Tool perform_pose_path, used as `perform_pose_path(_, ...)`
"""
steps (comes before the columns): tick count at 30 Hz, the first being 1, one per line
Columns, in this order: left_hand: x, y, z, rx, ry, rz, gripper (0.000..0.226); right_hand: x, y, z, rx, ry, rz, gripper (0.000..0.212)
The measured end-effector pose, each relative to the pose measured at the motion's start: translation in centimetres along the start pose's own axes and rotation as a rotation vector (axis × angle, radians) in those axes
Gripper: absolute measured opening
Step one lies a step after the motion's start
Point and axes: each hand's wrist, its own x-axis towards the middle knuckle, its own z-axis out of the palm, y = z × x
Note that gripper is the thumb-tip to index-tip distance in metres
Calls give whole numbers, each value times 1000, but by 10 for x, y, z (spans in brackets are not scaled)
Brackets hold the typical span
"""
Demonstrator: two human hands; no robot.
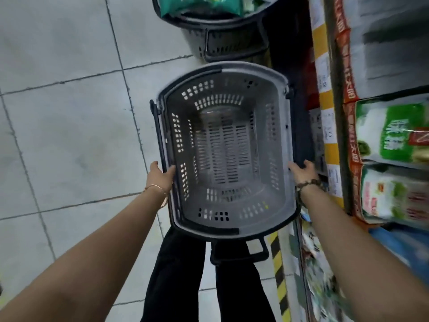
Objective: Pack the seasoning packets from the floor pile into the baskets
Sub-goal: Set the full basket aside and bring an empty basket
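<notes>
Left hand (162,177) and right hand (301,173) grip the basket (274,145) rim, fingers mostly hidden outside it; far basket (232,44) cut off.

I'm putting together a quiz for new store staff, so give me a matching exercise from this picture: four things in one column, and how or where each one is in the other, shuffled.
Things:
1 near basket
2 far basket
3 left hand
4 green packets

States:
A on the shelf at right
B gripping a basket rim
C empty
D already loaded

Pairs: 1-C, 2-D, 3-B, 4-A
</notes>
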Motion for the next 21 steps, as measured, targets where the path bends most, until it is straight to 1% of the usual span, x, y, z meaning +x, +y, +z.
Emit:
perform_pose_path(2, 12, -5, 14, -98, 4, -12, 65, 14, 1, 13, -2, -11, -4, 69)
perform_pose_path(6, 31, -8, 25, -283, 70, -74, 54, 33, -2, 23, -41, 21, 19, 63)
perform_pose_path(9, 40, -9, 24, -358, 55, -104, 58, 44, -3, 17, -27, -6, 58, 67)
perform_pose_path(11, 37, -7, 20, -381, 39, -120, 62, 38, -3, 12, -17, -34, 84, 71)
perform_pose_path(13, 31, -3, 14, -428, 57, -126, 66, 26, -4, 8, 0, -23, 89, 71)
perform_pose_path(16, 9, 3, -6, -387, 111, -118, 67, -6, -6, -3, 53, 31, 85, 71)
perform_pose_path(19, -23, 5, -34, -347, 150, -102, 72, -45, -10, -18, 78, 49, 87, 70)
perform_pose_path(21, -42, 5, -52, -347, 172, -94, 73, -70, -13, -28, 95, 47, 88, 65)
